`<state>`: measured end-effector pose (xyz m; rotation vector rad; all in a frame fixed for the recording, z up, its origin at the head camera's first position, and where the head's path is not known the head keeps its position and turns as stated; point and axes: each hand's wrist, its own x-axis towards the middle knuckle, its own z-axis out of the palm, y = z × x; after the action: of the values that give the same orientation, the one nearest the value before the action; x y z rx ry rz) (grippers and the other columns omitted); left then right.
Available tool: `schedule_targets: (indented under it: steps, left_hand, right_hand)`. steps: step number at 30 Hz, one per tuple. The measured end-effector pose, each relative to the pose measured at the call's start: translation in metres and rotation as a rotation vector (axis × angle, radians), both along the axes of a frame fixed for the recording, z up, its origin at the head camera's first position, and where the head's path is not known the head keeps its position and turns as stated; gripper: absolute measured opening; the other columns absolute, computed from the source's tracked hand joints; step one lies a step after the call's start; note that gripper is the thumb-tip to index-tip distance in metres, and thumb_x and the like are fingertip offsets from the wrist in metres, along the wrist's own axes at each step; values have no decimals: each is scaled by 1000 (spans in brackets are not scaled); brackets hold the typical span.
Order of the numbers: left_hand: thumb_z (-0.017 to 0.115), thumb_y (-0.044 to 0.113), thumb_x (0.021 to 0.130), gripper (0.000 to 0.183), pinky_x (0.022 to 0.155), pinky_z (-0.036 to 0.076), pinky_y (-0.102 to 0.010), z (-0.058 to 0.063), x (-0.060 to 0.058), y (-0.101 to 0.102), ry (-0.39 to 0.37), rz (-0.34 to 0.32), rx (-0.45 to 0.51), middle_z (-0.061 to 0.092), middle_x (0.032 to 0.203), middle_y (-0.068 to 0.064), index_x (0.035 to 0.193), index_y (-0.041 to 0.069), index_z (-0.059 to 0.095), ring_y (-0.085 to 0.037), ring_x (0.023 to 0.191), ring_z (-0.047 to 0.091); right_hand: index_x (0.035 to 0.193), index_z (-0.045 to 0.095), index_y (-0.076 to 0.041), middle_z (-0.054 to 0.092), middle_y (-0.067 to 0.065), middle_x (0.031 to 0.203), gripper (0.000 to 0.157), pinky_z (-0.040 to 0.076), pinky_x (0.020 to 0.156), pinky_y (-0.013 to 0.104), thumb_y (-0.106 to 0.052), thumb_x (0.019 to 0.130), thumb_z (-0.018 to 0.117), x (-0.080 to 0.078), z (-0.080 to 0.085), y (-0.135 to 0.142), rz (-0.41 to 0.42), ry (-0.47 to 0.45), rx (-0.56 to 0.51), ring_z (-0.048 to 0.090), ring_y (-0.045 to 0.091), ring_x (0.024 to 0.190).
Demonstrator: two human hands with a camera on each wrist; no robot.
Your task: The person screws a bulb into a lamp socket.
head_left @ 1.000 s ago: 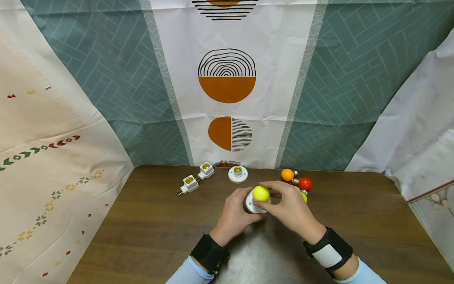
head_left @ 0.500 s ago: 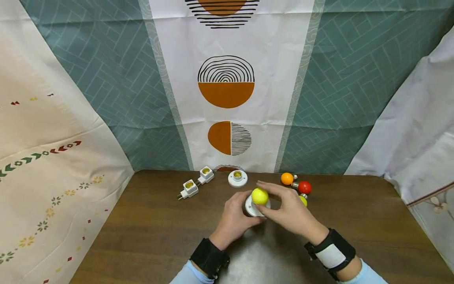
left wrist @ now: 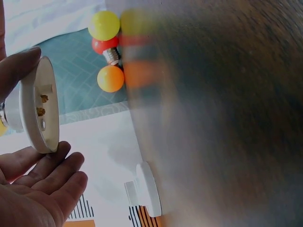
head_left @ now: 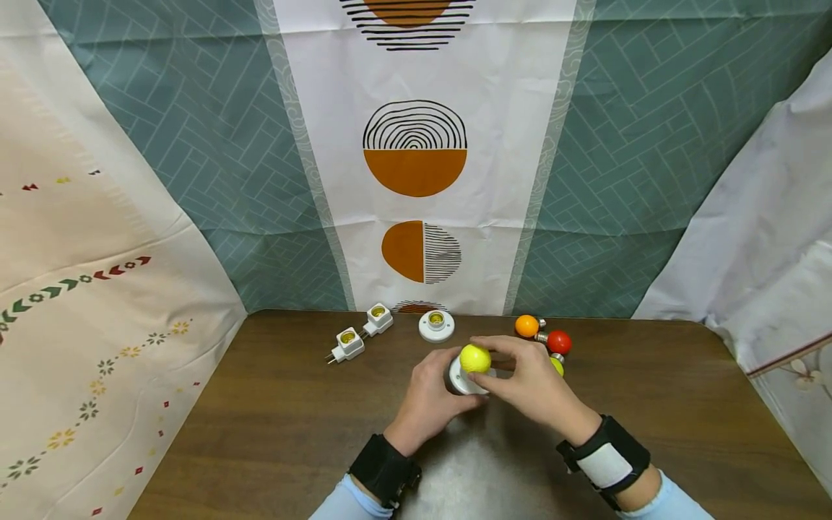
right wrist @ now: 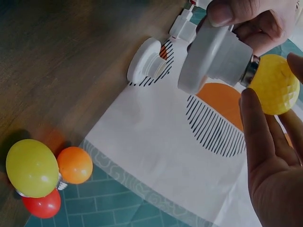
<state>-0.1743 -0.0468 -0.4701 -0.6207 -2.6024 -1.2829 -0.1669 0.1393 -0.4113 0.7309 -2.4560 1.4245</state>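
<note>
My left hand [head_left: 425, 397] grips a round white lamp holder [right wrist: 208, 56] by the rim of its base, off the table. In the left wrist view the open underside of this lamp holder [left wrist: 45, 106] shows brass terminals. A yellow light bulb [right wrist: 274, 85] sits at the holder's mouth, with part of its metal cap still showing between globe and holder. My right hand [head_left: 533, 383] has thumb and fingers around the bulb's globe, the thumb on the near side in the head view.
Another round lamp holder [head_left: 436, 326] stands at the table's back edge. Two white plug-in sockets [head_left: 347, 344] lie left of it. To the right are an orange bulb [head_left: 526, 326], a red bulb [head_left: 559, 342] and a yellow-green bulb [head_left: 557, 366]. A patterned cloth [head_left: 416, 238] hangs behind.
The head view has tilted slightly, so the table sits a little lower in it. My right fingers have shifted slightly around the yellow bulb; my left hand keeps its hold on the lamp holder.
</note>
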Motion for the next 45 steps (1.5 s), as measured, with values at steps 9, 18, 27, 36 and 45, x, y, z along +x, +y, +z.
schedule_targets:
  steps: [9, 18, 27, 36, 45]
  left_hand:
    - [81, 44, 66, 71, 85, 41, -29, 4, -1, 0, 8, -2, 8, 52, 116, 9, 127, 20, 53, -9, 102, 50]
    - [81, 46, 65, 73, 87, 40, -29, 3, -1, 0, 3, 5, 11, 52, 117, 9, 128, 20, 53, -11, 105, 50]
    - [79, 50, 66, 74, 84, 42, -28, 2, -2, -1, 18, -18, -18, 54, 117, 10, 129, 20, 53, -11, 104, 52]
    - [80, 48, 66, 74, 85, 41, -27, 3, -2, 0, -3, -21, -16, 53, 118, 12, 130, 22, 53, -10, 105, 51]
    - [81, 46, 65, 74, 86, 41, -28, 5, 0, 1, -20, 2, -2, 52, 119, 11, 129, 20, 53, -8, 104, 50]
  right_hand:
    - [111, 64, -24, 62, -11, 105, 51, 50, 69, 27, -39, 65, 82, 1, 3, -2, -112, -19, -3, 62, 6, 84]
    - [128, 53, -29, 52, -12, 125, 62, 45, 83, 27, -42, 72, 77, -1, 7, 6, -17, -79, 42, 54, 4, 105]
    - [128, 55, -24, 51, -12, 128, 53, 42, 87, 27, -20, 78, 74, -5, 8, 10, 121, -94, 61, 52, 7, 109]
    - [121, 61, -19, 58, -6, 118, 46, 45, 83, 28, -20, 77, 75, -6, 7, 9, 118, -79, 8, 56, 9, 102]
    - [114, 65, -15, 63, -4, 109, 43, 48, 76, 28, -23, 73, 79, -2, 10, 6, 42, -78, -37, 59, 9, 96]
